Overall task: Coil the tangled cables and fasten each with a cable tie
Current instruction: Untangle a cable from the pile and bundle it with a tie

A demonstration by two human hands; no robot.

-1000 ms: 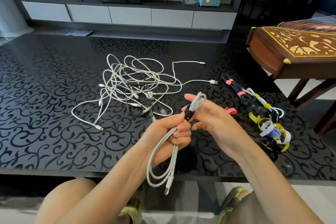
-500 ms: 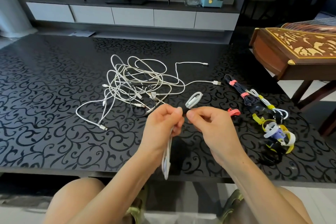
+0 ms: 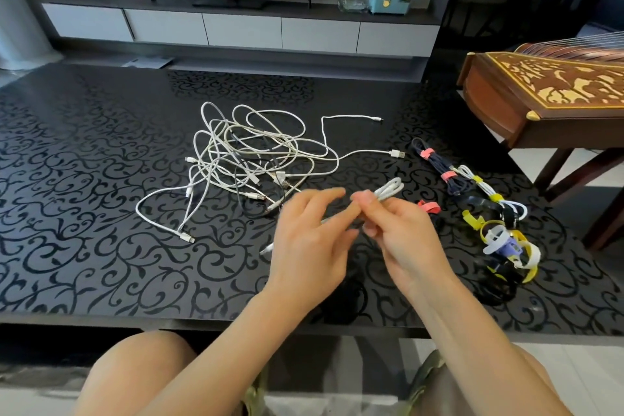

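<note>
1. Tangled cables [image 3: 246,159] sprawl in a loose white heap on the black scroll-patterned worktop [image 3: 84,213], around its middle and somewhat toward the far edge. Two plug ends trail out toward the right edge.
2. My view has both hands raised over the worktop between the heap and the near edge, close together.
3. The left hand [image 3: 307,246] has its fingers stretched out loose and apart, gripping nothing that I can see. It is blurred, so I cannot tell whether its fingertips touch the cable beside them.
4. The right hand [image 3: 405,240] is curled, thumb and fingers pinching the coiled cable [image 3: 390,188] just below its looped end. That loop sticks out toward the far right corner.
5. The rest of the coiled cable runs behind the left hand. One plug [image 3: 266,249] shows past that hand's left side, low over the worktop. Any tie on this coil is hidden by the fingers.
6. Toward the right edge lies a dark bundled cable [image 3: 439,167] with two pink ties round it.
7. Touching its near end is a white bundled cable [image 3: 486,192] bound with yellow ties.
8. Nearer the near right corner sits a heap of loose ties [image 3: 503,243] in yellow, white, purple and black.
9. A single pink tie [image 3: 428,206] lies just beside the right hand, between it and the bundles.
</note>
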